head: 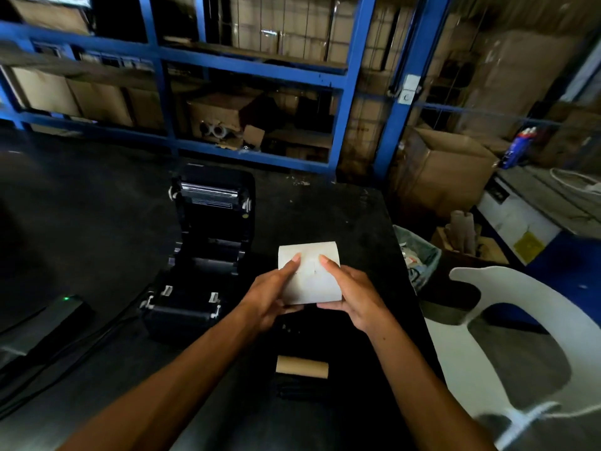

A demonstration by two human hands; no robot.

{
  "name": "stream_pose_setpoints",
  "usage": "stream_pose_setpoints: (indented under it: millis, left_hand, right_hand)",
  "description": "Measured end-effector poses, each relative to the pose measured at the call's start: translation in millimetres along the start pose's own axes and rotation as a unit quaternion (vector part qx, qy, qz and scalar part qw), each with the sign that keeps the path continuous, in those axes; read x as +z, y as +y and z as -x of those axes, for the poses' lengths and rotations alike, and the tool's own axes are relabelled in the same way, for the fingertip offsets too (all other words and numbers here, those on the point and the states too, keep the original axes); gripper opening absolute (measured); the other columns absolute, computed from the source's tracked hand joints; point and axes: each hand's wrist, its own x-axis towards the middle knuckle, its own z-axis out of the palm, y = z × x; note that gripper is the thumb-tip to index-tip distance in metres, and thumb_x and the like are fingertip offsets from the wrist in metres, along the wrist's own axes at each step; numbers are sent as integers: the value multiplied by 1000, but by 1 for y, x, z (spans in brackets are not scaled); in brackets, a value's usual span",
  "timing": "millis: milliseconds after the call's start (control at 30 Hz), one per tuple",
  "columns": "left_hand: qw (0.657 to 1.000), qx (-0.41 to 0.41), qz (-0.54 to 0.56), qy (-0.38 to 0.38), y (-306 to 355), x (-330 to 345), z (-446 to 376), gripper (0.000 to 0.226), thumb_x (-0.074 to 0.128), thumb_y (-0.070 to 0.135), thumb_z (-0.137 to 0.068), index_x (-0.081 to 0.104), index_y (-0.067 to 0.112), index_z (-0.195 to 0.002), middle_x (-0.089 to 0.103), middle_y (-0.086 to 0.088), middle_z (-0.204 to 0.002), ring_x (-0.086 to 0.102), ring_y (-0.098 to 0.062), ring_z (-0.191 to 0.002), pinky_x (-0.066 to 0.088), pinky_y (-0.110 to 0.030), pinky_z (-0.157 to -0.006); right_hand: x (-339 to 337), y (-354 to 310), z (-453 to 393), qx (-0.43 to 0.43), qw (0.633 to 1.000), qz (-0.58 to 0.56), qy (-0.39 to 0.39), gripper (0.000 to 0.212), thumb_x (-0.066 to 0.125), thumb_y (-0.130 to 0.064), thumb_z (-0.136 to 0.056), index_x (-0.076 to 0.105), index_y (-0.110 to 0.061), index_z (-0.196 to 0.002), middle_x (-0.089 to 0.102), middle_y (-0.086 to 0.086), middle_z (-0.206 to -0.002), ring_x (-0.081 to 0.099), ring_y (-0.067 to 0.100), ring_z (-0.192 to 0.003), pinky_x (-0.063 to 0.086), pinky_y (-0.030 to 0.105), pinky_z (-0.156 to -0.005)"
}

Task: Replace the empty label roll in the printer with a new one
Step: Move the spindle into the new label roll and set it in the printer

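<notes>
— Where's the new roll?

— I see the white paper label roll (pixel 309 275) held above the dark counter (pixel 341 216), right of the open black plastic printer (pixel 201 255). Left hand (pixel 273 297) and right hand (pixel 351 294) both clasp it, fingers (pixel 325 260) pressed on top.

— And the old one?

— The bare brown cardboard core (pixel 301 366) lies nearer me on the counter.
</notes>
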Motion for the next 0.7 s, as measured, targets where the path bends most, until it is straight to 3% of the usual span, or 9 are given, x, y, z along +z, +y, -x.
stream_pose_setpoints:
  millis: [100, 167, 233, 300, 367, 400, 633, 700]
  left_hand:
    - [999, 34, -16, 27, 1, -10, 22, 53, 78, 55, -63, 73, 15, -98, 76, -3, -102, 70, -22, -96, 59, -42, -78]
    - [997, 54, -37, 43, 3, -20, 36, 52, 78, 53, -66, 73, 11, -97, 75, -5, -102, 69, -23, -95, 58, -44, -81]
    - [996, 58, -45, 55, 4, -27, 47, 53, 77, 50, -69, 71, 7, -99, 75, -7, -101, 69, -23, -93, 59, -43, -78]
    - [996, 56, -54, 50, 5, -33, 60, 53, 76, 50, -71, 71, 6, -100, 76, -6, -98, 71, -22, -89, 58, -37, -71]
    - [996, 55, -67, 37, 3, -39, 71, 50, 75, 50, -72, 72, 8, -99, 76, -5, -96, 72, -22, -88, 56, -34, -67]
    - [995, 53, -74, 30, 1, -43, 78, 49, 74, 50, -72, 72, 8, -98, 76, -5, -95, 72, -22, -88, 56, -33, -66]
    - [993, 33, -113, -3, -15, -58, 110, 49, 74, 49, -73, 71, 7, -97, 74, -8, -98, 69, -22, -92, 61, -39, -73]
    - [992, 32, -124, -14, -20, -61, 115, 46, 74, 48, -74, 71, 8, -96, 74, -7, -97, 69, -22, -91, 61, -37, -71]
  right_hand:
    - [7, 0, 23, -59, 986, 149, 38, 36, 67, -57, -77, 63, -25, -93, 68, -1, -109, 62, 8, -89, 52, 28, -72]
    - [7, 5, 35, -161, 949, 236, 136, 50, 71, -57, -72, 60, -25, -108, 63, 0, -118, 59, 12, -99, 47, 24, -81]
    - [5, 12, 49, -321, 882, 296, 178, 62, 76, -51, -69, 57, -24, -121, 53, 1, -132, 49, 15, -119, 38, 27, -97]
    - [7, 18, 63, -457, 788, 386, 145, 58, 81, -43, -68, 63, -21, -119, 48, 5, -141, 41, 19, -128, 31, 34, -106]
    - [14, 26, 73, -526, 713, 448, 122, 46, 81, -37, -69, 70, -19, -109, 50, 10, -140, 42, 23, -129, 31, 39, -107]
    - [20, 30, 80, -543, 696, 454, 120, 39, 81, -34, -69, 73, -18, -104, 52, 12, -138, 44, 24, -126, 34, 39, -104]
    - [47, 45, 113, -561, 689, 441, 129, 4, 77, -18, -76, 76, -15, -76, 65, 11, -120, 57, 25, -112, 39, 33, -94]
    - [47, 53, 122, -522, 735, 414, 128, 4, 75, -17, -77, 75, -13, -76, 65, 8, -117, 55, 19, -111, 40, 30, -94]
